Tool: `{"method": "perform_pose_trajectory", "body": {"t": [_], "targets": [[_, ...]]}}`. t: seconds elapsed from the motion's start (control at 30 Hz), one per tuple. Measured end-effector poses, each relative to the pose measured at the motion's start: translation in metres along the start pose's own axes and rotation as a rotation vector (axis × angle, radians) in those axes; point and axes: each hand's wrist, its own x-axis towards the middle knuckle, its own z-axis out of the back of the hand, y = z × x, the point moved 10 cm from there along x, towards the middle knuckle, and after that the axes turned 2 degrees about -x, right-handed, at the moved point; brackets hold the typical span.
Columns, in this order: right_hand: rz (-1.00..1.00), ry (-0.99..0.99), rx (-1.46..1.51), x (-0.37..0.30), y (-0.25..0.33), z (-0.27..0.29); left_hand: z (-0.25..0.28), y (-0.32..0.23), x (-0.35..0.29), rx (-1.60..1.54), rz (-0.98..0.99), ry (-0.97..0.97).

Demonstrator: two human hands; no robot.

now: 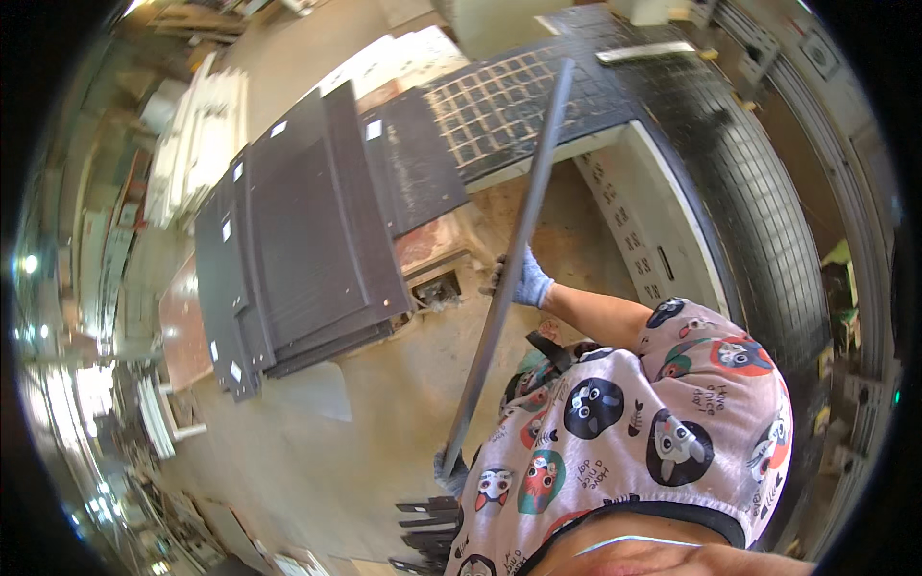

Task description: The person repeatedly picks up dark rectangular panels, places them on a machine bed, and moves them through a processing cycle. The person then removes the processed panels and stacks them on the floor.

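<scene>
A long, narrow dark grey board (pixel 514 245), seen nearly edge-on, slants across the middle in front of my body. My right hand (pixel 530 280), in a blue-grey glove with dark fingertips, is closed around it about midway along. At the board's lower end my left hand (pixel 449 470), in a grey glove, grips it; part of this hand is hidden by the board. To the left, a stack of wide dark panels (pixel 312 240) with small white labels lies apart from my hands. Below my left hand are several dark panel ends (pixel 427 526).
A dark machine bed with a grid surface (pixel 499 101) reaches from the far middle to a ribbed black belt (pixel 759 173) on the right. A pale-walled frame (pixel 663 192) stands beside it. White boards (pixel 202 144) are piled at the far left.
</scene>
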Motion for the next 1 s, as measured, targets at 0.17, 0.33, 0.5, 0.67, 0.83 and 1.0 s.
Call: {"method": "perform_pose_trajectory", "body": {"t": [0.17, 0.33, 0.5, 0.67, 0.83, 1.0], "targets": [[0.323, -0.535, -0.168, -0.101, 0.087, 0.03, -0.065, -0.01, 0.059, 0.101, 0.038, 0.097], [0.629, -1.023, -0.453, -0.195, 0.188, 0.079, -0.186, -0.034, 0.133, 0.249, 0.025, 0.281], [0.689, -0.988, -0.271, -0.226, 0.239, 0.055, -0.302, -0.077, 0.196, 0.295, -0.177, 0.473], [0.661, -0.869, -0.345, -0.237, 0.284, 0.025, -0.434, -0.134, 0.249, 0.551, -0.425, 0.419], [0.729, -0.974, -1.028, -0.216, 0.312, 0.061, -0.443, -0.134, 0.323, 0.603, -0.792, 0.35], [1.084, -1.758, -1.563, -0.361, 0.327, 0.008, -0.496, -0.067, 0.203, 1.196, -1.316, 0.678]]}}
